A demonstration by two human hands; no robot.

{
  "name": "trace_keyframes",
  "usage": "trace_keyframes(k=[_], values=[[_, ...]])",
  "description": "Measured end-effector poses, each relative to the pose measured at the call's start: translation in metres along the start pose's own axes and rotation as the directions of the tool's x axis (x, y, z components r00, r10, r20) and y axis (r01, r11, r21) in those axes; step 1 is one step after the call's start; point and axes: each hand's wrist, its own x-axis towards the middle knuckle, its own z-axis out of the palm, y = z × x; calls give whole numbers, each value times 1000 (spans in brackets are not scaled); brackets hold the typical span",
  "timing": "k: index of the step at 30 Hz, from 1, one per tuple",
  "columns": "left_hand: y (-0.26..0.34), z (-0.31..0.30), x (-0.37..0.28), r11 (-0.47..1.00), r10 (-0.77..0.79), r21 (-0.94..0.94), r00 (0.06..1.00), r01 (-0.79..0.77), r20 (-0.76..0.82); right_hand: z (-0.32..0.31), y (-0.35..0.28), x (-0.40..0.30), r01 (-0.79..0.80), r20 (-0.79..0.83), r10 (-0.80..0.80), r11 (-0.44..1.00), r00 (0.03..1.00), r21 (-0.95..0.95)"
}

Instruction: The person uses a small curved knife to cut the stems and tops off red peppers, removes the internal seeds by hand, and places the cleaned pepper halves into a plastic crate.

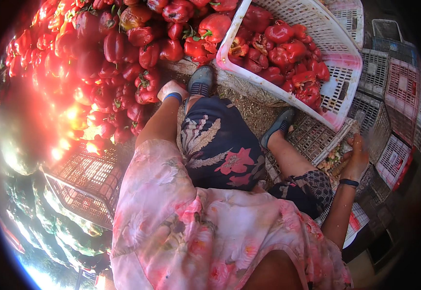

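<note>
My left hand (173,90), in a pale glove with a blue band at the wrist, reaches to the edge of a big heap of red bell peppers (114,47). Its fingers are mostly hidden, so any hold is unclear. My right hand (355,157), with a dark band at the wrist, is raised on the right above vegetable scraps (332,159); its fingers are bent and what they hold, if anything, is unclear. Ahead of my knees, a white plastic crate (344,78) stands tilted, with red peppers (286,50) inside, several of them broken open.
An empty-looking plastic crate (83,181) lies at the left beside the heap. Stacked crates (403,90) fill the right side. Another crate (312,137) is by my right shoe (279,125). Filled green net sacks (58,228) are at lower left.
</note>
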Motion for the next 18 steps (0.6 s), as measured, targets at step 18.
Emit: trace_keyframes(k=[18], values=[[124, -220, -269, 300, 679, -505, 553, -809, -483, 132, -155, -100, 559, 353, -658, 752, 665, 349]])
